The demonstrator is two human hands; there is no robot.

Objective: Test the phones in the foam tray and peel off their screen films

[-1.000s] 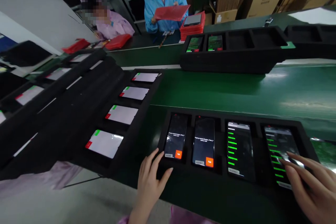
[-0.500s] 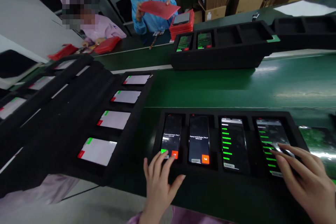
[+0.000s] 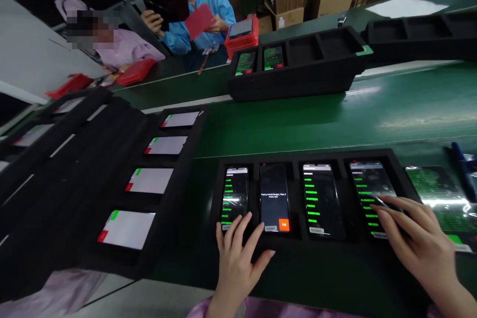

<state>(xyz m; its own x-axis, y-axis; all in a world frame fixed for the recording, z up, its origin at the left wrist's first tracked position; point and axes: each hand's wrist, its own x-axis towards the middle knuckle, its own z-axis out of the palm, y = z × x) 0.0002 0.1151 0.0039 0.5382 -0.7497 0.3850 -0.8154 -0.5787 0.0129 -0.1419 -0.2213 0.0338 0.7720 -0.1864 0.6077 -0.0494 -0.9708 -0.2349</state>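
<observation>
A black foam tray (image 3: 257, 244) lies in front of me with smartphones in its slots. My left hand (image 3: 238, 253) is open, fingers spread, over the lower edge of the leftmost phone (image 3: 235, 191). That phone shows a list of green lines. Beside it, the second phone (image 3: 274, 184) shows melody text and an orange Fail button. The third phone (image 3: 319, 198) shows a green list too. My right hand (image 3: 413, 238) pinches a thin, shiny pen-like tool (image 3: 380, 201) over the rightmost phone (image 3: 367, 174), whose green list is partly covered by the fingers.
Another phone (image 3: 428, 184) lies right of the tray near a blue object (image 3: 462, 169). A stack of foam trays (image 3: 112, 159) with white-screened phones is at left. Behind stands another foam tray stack (image 3: 294, 82). Two people sit across the bench near red sleeves (image 3: 242, 42).
The leftmost phone switched from the melody screen to the green list. My left hand shifted slightly right toward the second phone. Across the bench, the person in blue lowered the red sleeve and raised one hand.
</observation>
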